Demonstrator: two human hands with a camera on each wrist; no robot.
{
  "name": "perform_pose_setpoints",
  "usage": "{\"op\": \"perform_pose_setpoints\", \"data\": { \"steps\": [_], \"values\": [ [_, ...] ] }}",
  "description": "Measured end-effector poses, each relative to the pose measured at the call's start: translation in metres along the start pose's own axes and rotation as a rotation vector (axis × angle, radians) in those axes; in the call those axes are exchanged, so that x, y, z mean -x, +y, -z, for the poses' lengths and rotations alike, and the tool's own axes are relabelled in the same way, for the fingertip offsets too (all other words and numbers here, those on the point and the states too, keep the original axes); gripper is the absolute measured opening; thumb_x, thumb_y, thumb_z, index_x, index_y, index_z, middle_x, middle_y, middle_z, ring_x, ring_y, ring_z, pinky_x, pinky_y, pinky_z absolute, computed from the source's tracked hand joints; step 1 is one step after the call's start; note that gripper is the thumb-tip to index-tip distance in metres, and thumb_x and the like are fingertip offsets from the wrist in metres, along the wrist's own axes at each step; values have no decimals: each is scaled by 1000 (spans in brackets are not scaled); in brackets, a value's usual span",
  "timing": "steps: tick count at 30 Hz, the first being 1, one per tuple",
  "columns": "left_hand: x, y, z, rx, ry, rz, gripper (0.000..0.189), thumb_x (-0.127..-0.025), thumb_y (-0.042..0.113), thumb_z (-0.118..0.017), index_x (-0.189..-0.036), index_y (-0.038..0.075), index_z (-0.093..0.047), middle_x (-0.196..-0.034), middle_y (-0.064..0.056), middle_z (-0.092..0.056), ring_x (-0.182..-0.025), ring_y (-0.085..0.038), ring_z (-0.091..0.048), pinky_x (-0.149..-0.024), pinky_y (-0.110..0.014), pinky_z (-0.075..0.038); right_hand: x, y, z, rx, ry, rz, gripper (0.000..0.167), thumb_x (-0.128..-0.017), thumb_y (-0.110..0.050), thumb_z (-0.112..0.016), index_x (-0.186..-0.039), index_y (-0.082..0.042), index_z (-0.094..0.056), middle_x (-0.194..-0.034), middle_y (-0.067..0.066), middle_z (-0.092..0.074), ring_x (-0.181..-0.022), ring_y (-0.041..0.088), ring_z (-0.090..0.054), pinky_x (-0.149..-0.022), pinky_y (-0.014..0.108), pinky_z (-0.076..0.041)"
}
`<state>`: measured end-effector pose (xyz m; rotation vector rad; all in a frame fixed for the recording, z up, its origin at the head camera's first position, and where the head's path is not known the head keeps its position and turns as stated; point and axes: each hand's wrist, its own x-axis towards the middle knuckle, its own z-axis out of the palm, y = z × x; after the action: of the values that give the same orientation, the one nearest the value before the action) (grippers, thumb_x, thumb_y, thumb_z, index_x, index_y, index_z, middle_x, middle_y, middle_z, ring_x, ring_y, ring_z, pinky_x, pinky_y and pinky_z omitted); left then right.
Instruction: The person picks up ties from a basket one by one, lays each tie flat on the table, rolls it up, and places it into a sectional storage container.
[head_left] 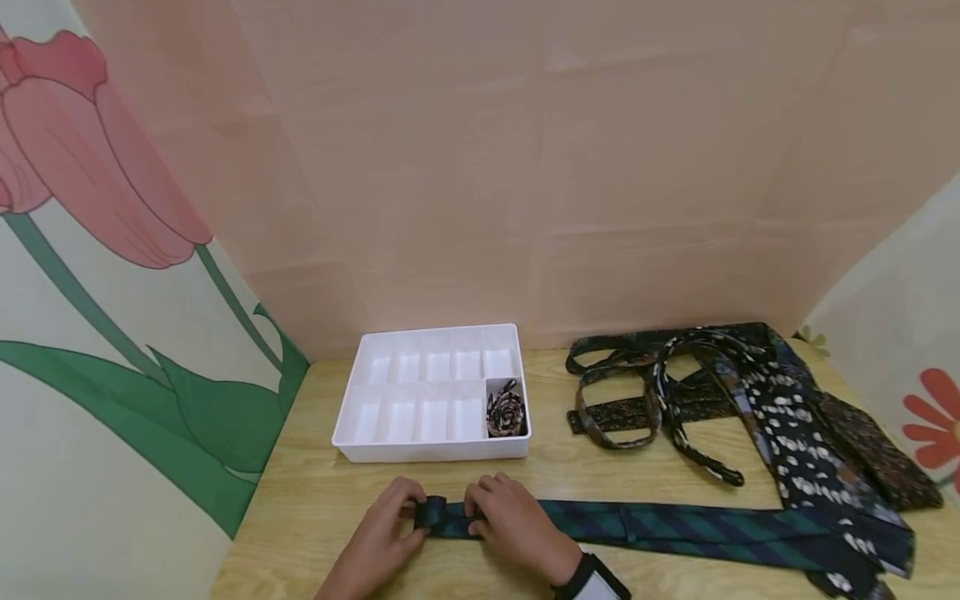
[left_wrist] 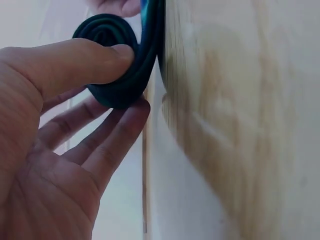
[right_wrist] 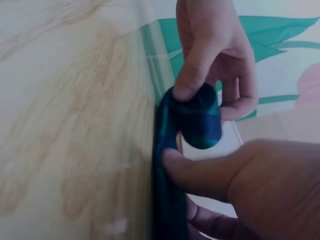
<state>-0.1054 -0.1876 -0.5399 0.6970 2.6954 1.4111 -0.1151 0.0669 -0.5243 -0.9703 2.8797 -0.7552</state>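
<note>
Since only a short stretch is coiled, I'd expect the green-and-navy tie (head_left: 697, 533) to spring open if the left hand (head_left: 384, 523) eases off; its fingers are clamped on the coil (head_left: 431, 514). Right hand (head_left: 517, 527) has its fingers pinched on the flat strip (head_left: 454, 523) just beside it; uneven tension there could skew the turns. Tie lies on the tabletop (head_left: 292, 483), in front of the white tray (head_left: 427, 452), which has a rolled dark tie (head_left: 506, 412) in its near-right compartment (head_left: 495, 386). Snag I see: the tie's right end overlaps the tie pile (head_left: 795, 433), can't tell which is on top, so a pull could drag both.
</note>
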Motion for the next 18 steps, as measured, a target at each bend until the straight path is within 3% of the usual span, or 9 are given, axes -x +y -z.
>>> {"op": "perform_pose_setpoints", "data": {
  "steps": [4, 8, 11, 15, 18],
  "values": [
    [1, 1, 1, -98, -35, -20, 51, -79, -13, -80, -113, 19, -61, -120, 6, -61, -112, -11, -63, -95, -31, -59, -1, -5, 4, 5, -35, -24, 24, -90, -30, -85, -98, -22, -64, -97, -9, -57, -85, 9, -44, -77, 28, -44],
    [1, 4, 0, -215, -72, -34, 50, -77, -7, -80, -113, 23, -63, -121, 10, -58, -113, -9, -60, -96, -32, -57, -8, -16, 4, -15, -42, -62, 38, -91, -43, -83, -118, -19, -70, -113, -5, -63, -102, 14, -57, -87, 33, -53],
    [0, 6, -2, -282, -76, -71, 47, -76, -5, -79, -111, 22, -65, -121, 11, -57, -111, -9, -58, -95, -32, -57, -15, -27, 0, -24, 5, -52, 49, -92, -48, -82, -130, -19, -69, -120, -4, -64, -111, 14, -60, -92, 34, -56],
    [-2, 10, -4, -314, -89, -80, 43, -77, -5, -77, -110, 21, -66, -121, 9, -57, -109, -9, -58, -93, -33, -57, -17, -35, -5, 15, 56, -26, 38, -92, -42, -83, -121, -20, -71, -109, -8, -63, -98, 8, -57, -83, 27, -54],
    [-1, 9, -5, -276, -114, -39, 45, -80, -4, -77, -113, 24, -65, -124, 10, -58, -113, -8, -59, -98, -34, -57, -14, -36, -5, 13, 42, -45, 33, -91, -39, -85, -114, -19, -72, -102, -9, -62, -93, 6, -55, -80, 26, -53]
  ]
}}
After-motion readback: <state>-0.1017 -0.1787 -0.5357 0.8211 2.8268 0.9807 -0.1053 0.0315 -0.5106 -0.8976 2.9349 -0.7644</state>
